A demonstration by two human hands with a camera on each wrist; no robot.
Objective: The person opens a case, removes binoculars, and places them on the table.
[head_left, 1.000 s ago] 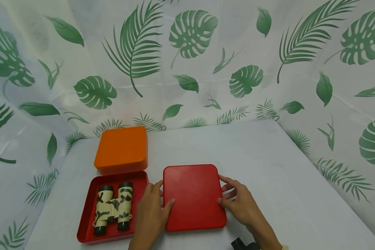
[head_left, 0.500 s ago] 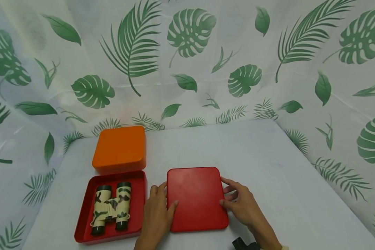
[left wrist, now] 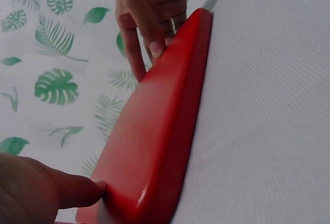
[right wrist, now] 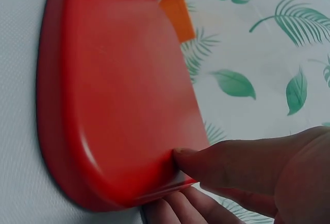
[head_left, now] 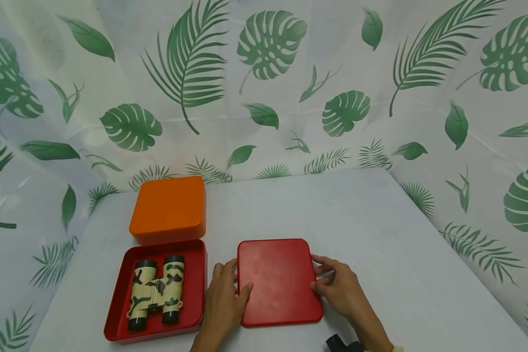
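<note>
A smooth red square lid (head_left: 279,283) lies flat-face up on the white table, between my two hands. On its left side my left hand (head_left: 225,298) grips it, thumb on the top face and the other fingers down along the side. Opposite, my right hand (head_left: 341,288) holds the right edge, the thumb at the top rim and the fingers bent against the side. The right wrist view shows that thumb pressing near a rounded corner of the lid (right wrist: 124,90). In the left wrist view the side wall of the lid (left wrist: 178,126) stands close against the table.
Left of the hands, a red open tray (head_left: 195,288) holds camouflage binoculars (head_left: 156,293). Behind it sits an orange box-like piece (head_left: 169,208). A black object (head_left: 343,343) shows by the right wrist. Leaf-printed curtain (head_left: 273,88) surrounds the table (head_left: 334,205).
The red lid has shifted slightly right, away from the tray, and its far edge has come lower in the view. Both hands have kept hold, the left moving right with it.
</note>
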